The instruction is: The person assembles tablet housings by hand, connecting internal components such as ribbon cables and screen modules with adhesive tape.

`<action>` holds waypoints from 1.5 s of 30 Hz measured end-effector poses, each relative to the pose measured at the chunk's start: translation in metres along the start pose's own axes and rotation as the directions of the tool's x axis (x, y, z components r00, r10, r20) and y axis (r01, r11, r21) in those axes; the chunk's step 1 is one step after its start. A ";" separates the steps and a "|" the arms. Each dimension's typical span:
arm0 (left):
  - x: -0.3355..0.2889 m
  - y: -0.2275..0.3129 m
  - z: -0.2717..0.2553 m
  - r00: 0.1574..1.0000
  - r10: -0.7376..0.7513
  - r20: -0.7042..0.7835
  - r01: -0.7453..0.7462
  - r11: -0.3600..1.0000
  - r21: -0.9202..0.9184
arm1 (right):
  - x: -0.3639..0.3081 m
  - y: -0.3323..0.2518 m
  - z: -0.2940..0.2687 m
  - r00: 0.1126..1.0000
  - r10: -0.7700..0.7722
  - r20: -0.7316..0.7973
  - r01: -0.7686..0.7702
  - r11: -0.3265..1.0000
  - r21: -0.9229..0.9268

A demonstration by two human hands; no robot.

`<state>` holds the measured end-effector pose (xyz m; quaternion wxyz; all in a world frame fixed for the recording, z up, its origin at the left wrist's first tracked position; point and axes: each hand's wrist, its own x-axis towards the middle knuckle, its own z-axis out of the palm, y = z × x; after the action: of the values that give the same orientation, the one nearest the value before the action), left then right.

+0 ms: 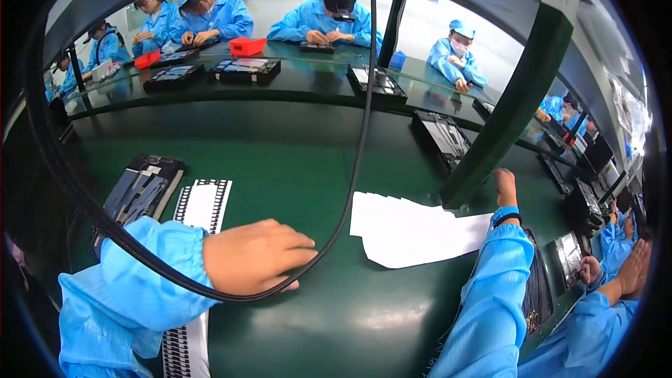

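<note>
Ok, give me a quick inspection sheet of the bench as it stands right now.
Surface: dark green bench top, glossy, with a glare patch near the front edge.
Job's things: left hand lies palm down on the bench beside a white strip with black edge marks; right hand reaches to the green post.
Clutter: loose white sheets; a dark tray of parts at far left; another dark tray further back.
Grippers: both hands bare, neither seen holding anything.
Cables: a black cable hangs across the view, over the left wrist.
Surroundings: co-workers in blue coats at benches opposite; red bins.
</note>
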<state>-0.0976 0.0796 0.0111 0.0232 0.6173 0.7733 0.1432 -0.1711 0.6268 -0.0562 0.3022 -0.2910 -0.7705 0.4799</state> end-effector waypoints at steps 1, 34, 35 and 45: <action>0.007 -0.010 0.004 1.000 -0.015 -0.010 0.015 1.000 -0.025 | 0.000 0.005 0.003 0.998 -0.056 0.019 0.056 0.998 0.005; 0.195 -0.117 0.089 0.382 -0.911 -0.154 0.304 0.282 -0.910 | -0.155 -0.103 0.144 0.203 -0.722 0.661 0.971 0.062 -0.231; 0.193 -0.114 0.086 0.369 -0.919 -0.140 0.263 0.248 -0.932 | -0.156 -0.106 0.151 0.186 -0.744 0.642 0.978 0.075 -0.197; 0.139 -0.162 0.072 0.377 -0.924 -0.061 -0.078 0.034 -0.996 | -0.179 -0.155 0.208 0.520 -0.426 0.740 0.787 0.576 -0.221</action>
<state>-0.2683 0.1949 -0.0791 0.1038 0.0029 0.5992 0.7938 -0.2346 0.3199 -0.0224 0.0950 0.1142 -0.9750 0.1655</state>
